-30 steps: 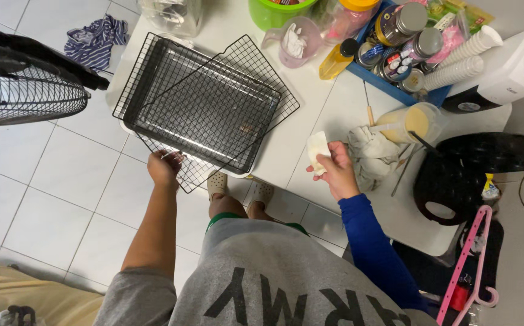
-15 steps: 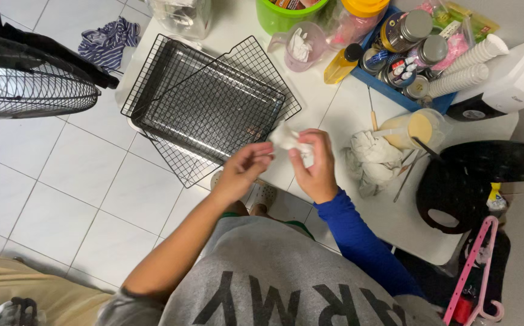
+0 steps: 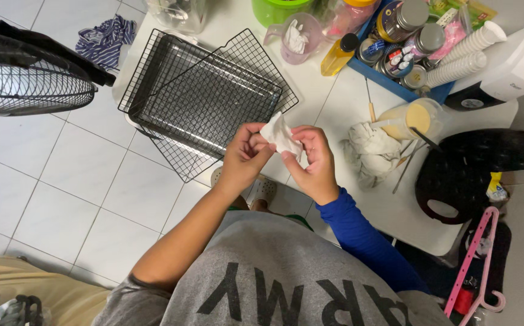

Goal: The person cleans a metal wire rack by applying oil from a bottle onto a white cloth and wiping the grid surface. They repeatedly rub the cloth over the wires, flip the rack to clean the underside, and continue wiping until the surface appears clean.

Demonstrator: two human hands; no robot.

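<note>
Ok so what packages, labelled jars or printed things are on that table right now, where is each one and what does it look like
Jars: blue tray at the table's far right, round, metal lids, colourful labels.
Yellow bottle: left of the tray, lying tilted, dark cap.
Green-yellow packet: far edge behind the jars, flat.
White appliance: right end of the table, boxy, small dark marking on its side.
Both hands, left hand and right hand, hold a plain white cloth with no label.

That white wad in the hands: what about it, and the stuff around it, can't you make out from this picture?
- White wad, head view: the fingers of the left hand and right hand cover its lower part; paper or cloth, cannot tell.
- Green tub, head view: cut off by the top edge.
- Jars, head view: contents too small to tell.
- Tray, head view: floor veiled by the wire rack.
</note>
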